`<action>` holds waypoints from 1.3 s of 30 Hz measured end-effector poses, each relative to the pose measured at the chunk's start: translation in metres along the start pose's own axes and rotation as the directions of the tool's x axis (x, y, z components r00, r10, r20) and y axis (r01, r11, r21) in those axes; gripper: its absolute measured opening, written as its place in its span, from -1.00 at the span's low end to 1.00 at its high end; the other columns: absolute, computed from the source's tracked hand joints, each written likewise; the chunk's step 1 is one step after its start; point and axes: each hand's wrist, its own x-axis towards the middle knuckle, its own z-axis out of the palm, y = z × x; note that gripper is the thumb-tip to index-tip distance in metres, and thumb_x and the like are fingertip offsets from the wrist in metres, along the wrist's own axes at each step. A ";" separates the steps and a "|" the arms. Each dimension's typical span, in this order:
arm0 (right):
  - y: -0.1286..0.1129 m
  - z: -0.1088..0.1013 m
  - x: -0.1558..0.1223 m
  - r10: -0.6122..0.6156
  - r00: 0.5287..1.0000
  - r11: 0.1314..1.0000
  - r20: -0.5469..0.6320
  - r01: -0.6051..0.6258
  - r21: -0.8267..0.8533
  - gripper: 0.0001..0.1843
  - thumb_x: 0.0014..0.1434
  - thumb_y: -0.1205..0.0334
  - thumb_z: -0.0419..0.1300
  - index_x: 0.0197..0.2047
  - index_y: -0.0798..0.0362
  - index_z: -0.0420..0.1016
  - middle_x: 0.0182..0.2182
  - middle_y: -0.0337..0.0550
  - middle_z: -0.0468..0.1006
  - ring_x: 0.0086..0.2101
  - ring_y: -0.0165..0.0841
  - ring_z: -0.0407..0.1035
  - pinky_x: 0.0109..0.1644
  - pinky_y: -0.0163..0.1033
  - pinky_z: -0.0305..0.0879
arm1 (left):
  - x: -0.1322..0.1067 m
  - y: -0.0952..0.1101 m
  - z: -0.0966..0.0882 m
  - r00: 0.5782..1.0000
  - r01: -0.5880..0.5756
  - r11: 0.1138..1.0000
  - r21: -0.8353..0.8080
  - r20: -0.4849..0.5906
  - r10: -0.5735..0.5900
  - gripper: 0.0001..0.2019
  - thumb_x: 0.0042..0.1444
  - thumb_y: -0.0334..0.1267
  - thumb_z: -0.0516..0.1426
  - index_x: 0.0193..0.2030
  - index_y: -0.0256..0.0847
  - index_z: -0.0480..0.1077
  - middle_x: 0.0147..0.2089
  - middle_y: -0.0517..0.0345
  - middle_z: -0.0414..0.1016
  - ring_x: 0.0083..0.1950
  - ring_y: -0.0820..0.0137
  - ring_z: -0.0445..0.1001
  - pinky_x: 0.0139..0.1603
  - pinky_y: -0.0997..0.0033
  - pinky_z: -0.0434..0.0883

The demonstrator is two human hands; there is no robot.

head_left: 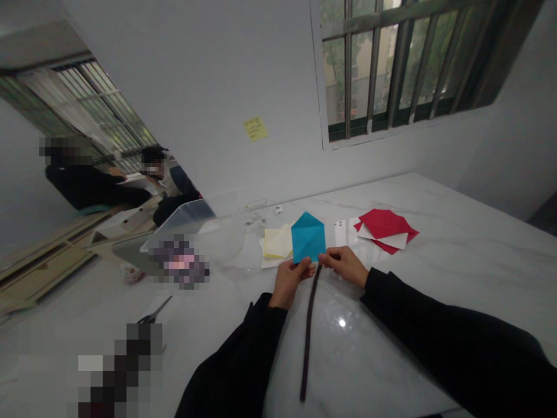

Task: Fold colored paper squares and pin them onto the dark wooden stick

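Note:
Between my two hands is a blue folded paper envelope (308, 237), its pointed flap raised at the top. My left hand (290, 281) pinches the lower left part of its bottom edge between thumb and fingers. At the lower right corner, my right hand (346, 266) is closed on the same envelope. A thin dark strip (308, 331) runs from just below the envelope toward me; whether a hand touches its upper end I cannot tell. Pale yellow and white sheets of paper (277, 244) lie behind the envelope, to its left.
Red folded papers (387, 226) with a white piece lie on the right of the marble-patterned table (461, 244). Left stand a clear plastic bin (183, 217) and scissors (154, 312). A white cable (255, 213) and small white plug (278, 209) lie near the wall. Two people sit far left.

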 end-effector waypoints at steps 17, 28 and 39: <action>-0.003 -0.003 0.003 0.057 0.998 0.997 -0.003 -0.057 0.060 -0.48 0.12 -0.22 0.18 -0.41 0.13 0.57 -0.56 -0.19 0.45 -0.57 -0.47 0.20 -0.56 -0.37 0.10 | 0.008 0.004 -0.010 0.992 -0.063 0.996 -0.059 -0.115 0.056 -0.63 -0.06 -0.01 0.32 -0.36 -0.37 0.53 -0.36 -0.05 0.59 -0.34 0.38 0.55 -0.16 0.34 0.50; 0.000 0.011 -0.004 0.071 0.994 0.988 0.086 -0.082 0.127 -0.53 0.11 -0.17 0.21 -0.40 0.13 0.58 -0.56 -0.21 0.47 -0.58 -0.46 0.23 -0.55 -0.36 0.14 | -0.002 0.004 0.003 0.998 -0.043 0.992 -0.118 -0.050 0.037 -0.60 -0.08 -0.05 0.34 -0.21 -0.33 0.50 -0.21 -0.04 0.59 -0.27 0.36 0.55 -0.15 0.33 0.49; -0.002 0.006 0.000 0.122 0.985 0.954 -0.123 -0.082 0.288 -0.56 -0.01 -0.14 0.30 -0.28 0.07 0.43 -0.53 -0.26 0.44 -0.54 -0.44 0.26 -0.54 -0.35 0.20 | 0.009 0.002 -0.010 0.996 -0.052 0.996 0.069 -0.068 0.057 -0.64 -0.18 -0.16 0.37 -0.26 -0.35 0.54 -0.32 0.01 0.60 -0.33 0.29 0.55 -0.26 0.28 0.52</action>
